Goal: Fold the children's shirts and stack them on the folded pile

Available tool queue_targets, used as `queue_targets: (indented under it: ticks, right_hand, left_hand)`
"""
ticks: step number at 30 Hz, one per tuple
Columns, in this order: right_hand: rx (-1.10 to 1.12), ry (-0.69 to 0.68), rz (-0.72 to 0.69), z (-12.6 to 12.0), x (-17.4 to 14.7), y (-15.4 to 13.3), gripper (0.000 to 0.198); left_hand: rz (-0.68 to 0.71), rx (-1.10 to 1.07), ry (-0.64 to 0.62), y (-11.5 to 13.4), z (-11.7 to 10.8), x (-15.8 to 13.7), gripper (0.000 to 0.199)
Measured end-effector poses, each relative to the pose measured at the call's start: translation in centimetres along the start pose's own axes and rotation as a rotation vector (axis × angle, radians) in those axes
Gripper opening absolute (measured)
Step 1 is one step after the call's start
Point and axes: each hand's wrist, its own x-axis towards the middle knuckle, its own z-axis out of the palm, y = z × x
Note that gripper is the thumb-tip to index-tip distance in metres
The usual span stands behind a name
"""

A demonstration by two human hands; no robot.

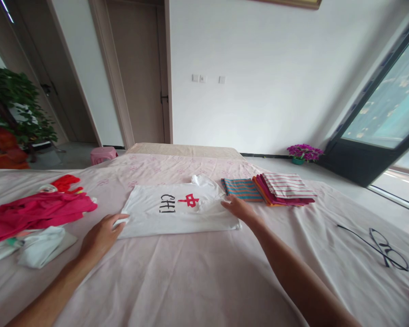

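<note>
1. Step in hand: apparently folding or straightening the white shirt (pixel 146 222), laid flat on the pale pink cloth (pixel 177 281) between both hands.
2. Left hand (pixel 104 230): thumb and fingers pinch the left edge. Right hand (pixel 240 210): fingertips contact the right side — pinch cannot be confirmed.
3. Next move: likely requires even tension.
4. Material: soft, thin-looking fabric; roughly rectangular, crumpled far-right corner.
</note>
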Motion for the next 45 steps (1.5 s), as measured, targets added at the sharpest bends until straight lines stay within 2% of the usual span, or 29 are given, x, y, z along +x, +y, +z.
queue_targets:
  ticks: [4, 9, 11, 15, 18, 24, 28, 31, 36, 39, 41, 43, 45]
  right_hand:
    - [-0.12, 0.045, 0.01, 1.2, -0.3, -0.9, 0.047]
    - [0.011, 0.294, -0.137, 0.8, 0.2, -1.4, 0.031]
    - [0.045, 0.338, -0.127, 0.8, 0.8, -1.6, 0.029]
    - [0.074, 0.218, 0.007, 1.1, 1.6, -1.3, 0.027]
    - [0.111, 0.148, 0.044, 0.8, 0.9, -0.2, 0.041]
    - [0.076, 0.1, -0.047, 0.4, -2.0, 1.2, 0.051]
    - [0.122, 0.074, -0.155, 0.3, -3.2, 1.8, 0.041]
    - [0.179, -0.072, -0.195, -0.2, -3.9, 3.2, 0.044]
    - [0.27, -0.282, -0.139, -1.2, -4.3, 5.2, 0.046]
    - [0.307, -0.296, -0.115, -1.8, -3.3, 5.1, 0.032]
    - [0.281, -0.235, -0.091, -2.0, -2.3, 4.3, 0.037]
    - [0.216, -0.163, -0.071, -1.9, -1.4, 3.2, 0.041]
    - [0.123, -0.101, -0.045, -1.5, -0.7, 1.9, 0.038]
  left_hand:
    - [0.031, -0.015, 0.046, -0.2, 0.2, -0.7, 0.04]
    - [0.028, -0.036, 0.073, 0.2, -0.1, -0.9, 0.041]
    - [0.019, -0.042, 0.084, 0.5, -0.2, -0.9, 0.039]
    - [-0.019, -0.013, 0.091, 0.7, -0.4, -1.0, 0.04]
    - [-0.031, -0.01, 0.09, 0.7, -0.5, -1.1, 0.041]
    - [-0.039, -0.065, 0.105, 0.8, -0.6, -1.1, 0.043]
    - [-0.051, -0.098, 0.134, 0.8, -1.0, -1.1, 0.043]
    - [-0.045, -0.085, 0.125, 0.2, -1.2, -1.2, 0.042]
    - [-0.013, 0.01, 0.05, -0.3, -1.2, -1.1, 0.038]
    - [0.062, 0.126, 0.149, 1.2, -1.4, -1.3, 0.038]
    - [0.203, 0.126, 0.21, 3.5, -1.3, -1.7, 0.037]
    - [0.381, 0.024, 0.154, 6.9, -0.7, -2.4, 0.033]
    - [0.518, -0.086, 0.009, 11.0, 0.3, -3.4, 0.032]
